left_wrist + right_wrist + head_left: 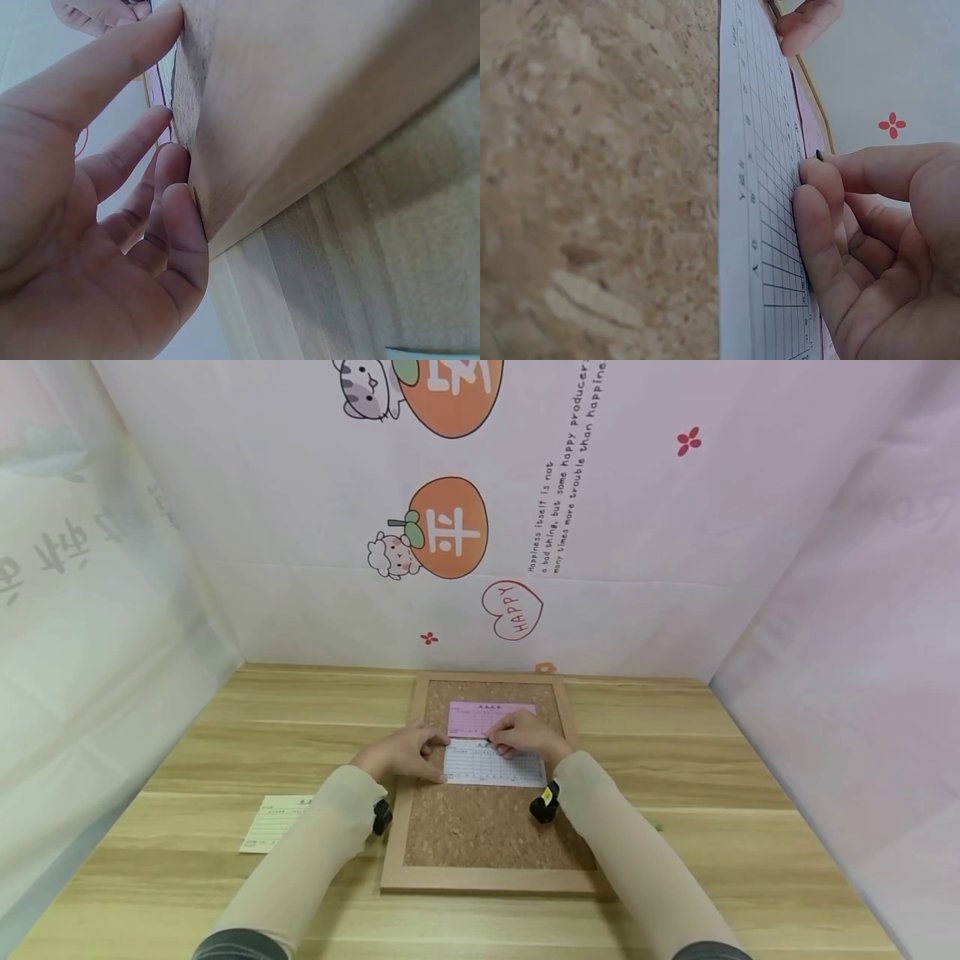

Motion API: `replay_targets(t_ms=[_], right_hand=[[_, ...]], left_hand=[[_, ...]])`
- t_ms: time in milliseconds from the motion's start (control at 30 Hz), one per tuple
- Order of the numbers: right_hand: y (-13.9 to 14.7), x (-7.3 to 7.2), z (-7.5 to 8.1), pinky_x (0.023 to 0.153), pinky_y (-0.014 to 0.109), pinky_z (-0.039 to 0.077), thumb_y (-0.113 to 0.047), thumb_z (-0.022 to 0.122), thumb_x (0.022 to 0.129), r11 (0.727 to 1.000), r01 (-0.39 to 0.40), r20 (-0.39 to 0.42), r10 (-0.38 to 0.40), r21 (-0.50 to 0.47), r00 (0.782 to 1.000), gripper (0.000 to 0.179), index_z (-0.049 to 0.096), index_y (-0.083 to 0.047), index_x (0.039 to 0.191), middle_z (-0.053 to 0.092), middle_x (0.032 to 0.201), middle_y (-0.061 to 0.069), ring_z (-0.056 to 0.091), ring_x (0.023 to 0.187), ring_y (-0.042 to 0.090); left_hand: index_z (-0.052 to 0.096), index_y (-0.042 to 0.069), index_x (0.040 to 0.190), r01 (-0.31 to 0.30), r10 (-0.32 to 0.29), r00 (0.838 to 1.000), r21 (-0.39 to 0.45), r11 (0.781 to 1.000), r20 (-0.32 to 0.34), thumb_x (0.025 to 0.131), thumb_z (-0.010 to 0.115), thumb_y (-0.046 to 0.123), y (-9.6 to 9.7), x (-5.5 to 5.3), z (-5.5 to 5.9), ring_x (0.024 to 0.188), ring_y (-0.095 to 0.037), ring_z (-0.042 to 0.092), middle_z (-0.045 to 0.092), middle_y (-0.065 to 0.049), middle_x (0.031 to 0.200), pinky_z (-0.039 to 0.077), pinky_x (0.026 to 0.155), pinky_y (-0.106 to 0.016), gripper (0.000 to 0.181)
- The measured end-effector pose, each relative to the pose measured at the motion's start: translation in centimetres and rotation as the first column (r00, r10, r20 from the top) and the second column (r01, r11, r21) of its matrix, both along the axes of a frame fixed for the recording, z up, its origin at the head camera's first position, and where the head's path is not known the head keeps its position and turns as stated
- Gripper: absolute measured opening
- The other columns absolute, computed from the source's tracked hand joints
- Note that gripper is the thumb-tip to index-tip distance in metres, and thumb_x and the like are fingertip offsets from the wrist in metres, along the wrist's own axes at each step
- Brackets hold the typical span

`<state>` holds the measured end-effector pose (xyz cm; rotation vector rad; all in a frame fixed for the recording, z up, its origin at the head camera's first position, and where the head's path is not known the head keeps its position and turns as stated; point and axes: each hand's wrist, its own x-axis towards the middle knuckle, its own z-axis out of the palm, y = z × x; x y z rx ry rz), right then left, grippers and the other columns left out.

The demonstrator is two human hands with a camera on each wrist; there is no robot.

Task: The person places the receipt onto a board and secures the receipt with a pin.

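Observation:
A framed corkboard [495, 835] lies flat on the table, with a pink printed slip [468, 718] above a white printed slip [487, 768]. My left hand [402, 752] rests at the white slip's left edge, thumb near its lower corner and index fingertip near its upper one; the other fingers bend by the wooden frame [300, 105]. At the white slip's top edge, my right hand [525, 735] pinches a small black pushpin [819, 155], mostly hidden by the fingertips. The right hand's lower fingers touch the white slip [769, 210]; the pink slip [810, 124] shows behind.
A pale yellow printed slip [273, 822] lies on the table left of the board, partly behind the left sleeve. A tiny green thing [658, 827] sits beside the right forearm. White printed cloth [622, 610] walls the table at the back and both sides.

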<state>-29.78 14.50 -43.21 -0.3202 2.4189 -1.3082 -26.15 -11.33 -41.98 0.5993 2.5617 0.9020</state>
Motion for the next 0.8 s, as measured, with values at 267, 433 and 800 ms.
replay_targets(t_ms=[267,433,800], right_hand=[[-0.1,-0.17,-0.21,0.067,0.027,0.056,-0.013,0.063,0.099,0.999,0.019,-0.011,-0.019,0.026,1.0,0.019,0.073,0.001,0.107,0.07,0.087,0.008,0.064,0.074,0.015],[-0.26,-0.15,-0.14,0.066,0.026,0.056,-0.014,0.064,0.098,0.999,0.03,-0.015,-0.03,0.043,0.999,0.019,0.074,0.0,0.105,0.069,0.084,0.007,0.063,0.073,0.014],[-0.29,-0.23,-0.4,0.064,0.025,0.054,-0.015,0.064,0.098,0.998,0.023,-0.017,-0.023,0.051,1.0,0.017,0.073,-0.001,0.104,0.066,0.08,0.005,0.061,0.07,0.013]], left_hand=[[0.058,0.004,0.136,0.007,-0.007,1.0,0.005,1.0,-0.004,0.081,0.086,0.02,0.01,0.0,0.1,0.107,-0.023,0.049,0.05,-0.008,0.118,0.045,0.097,-0.042,0.064],[0.058,0.005,0.136,0.003,-0.003,1.0,0.0,1.0,-0.001,0.081,0.086,0.02,0.08,0.03,0.15,0.108,-0.023,0.049,0.05,-0.008,0.118,0.045,0.098,-0.043,0.063],[0.059,0.004,0.134,-0.014,0.013,1.0,0.022,1.0,0.019,0.079,0.087,0.018,0.08,0.18,0.15,0.106,-0.024,0.049,0.05,-0.009,0.116,0.045,0.095,-0.043,0.062]])
